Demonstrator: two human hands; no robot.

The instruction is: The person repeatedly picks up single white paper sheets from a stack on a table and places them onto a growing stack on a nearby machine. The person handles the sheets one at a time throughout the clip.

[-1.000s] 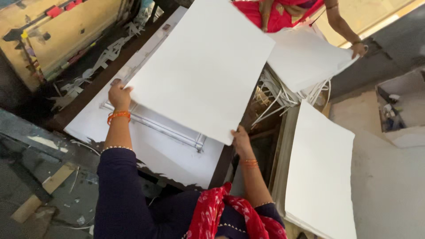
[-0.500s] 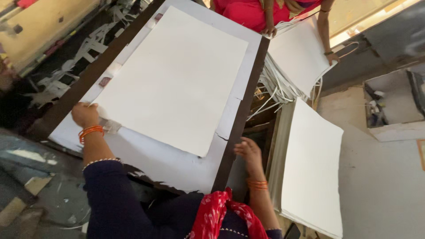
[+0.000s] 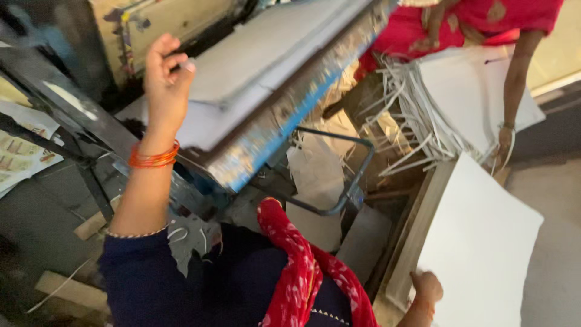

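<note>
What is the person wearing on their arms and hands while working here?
The left hand is bare, with a stack of thin orange bangles at the wrist. Lower down the forearm begins a dark navy sleeve, its cuff edged with a row of small pale beads. The right hand is also bare, with orange bangles just showing at its wrist. No gloves on either hand.

The single head-worn camera looked steeply down and tilted, close over the person's own chest. The left hand (image 3: 164, 71) rose near the top left, the right hand (image 3: 427, 286) sat at the bottom right edge.
</note>
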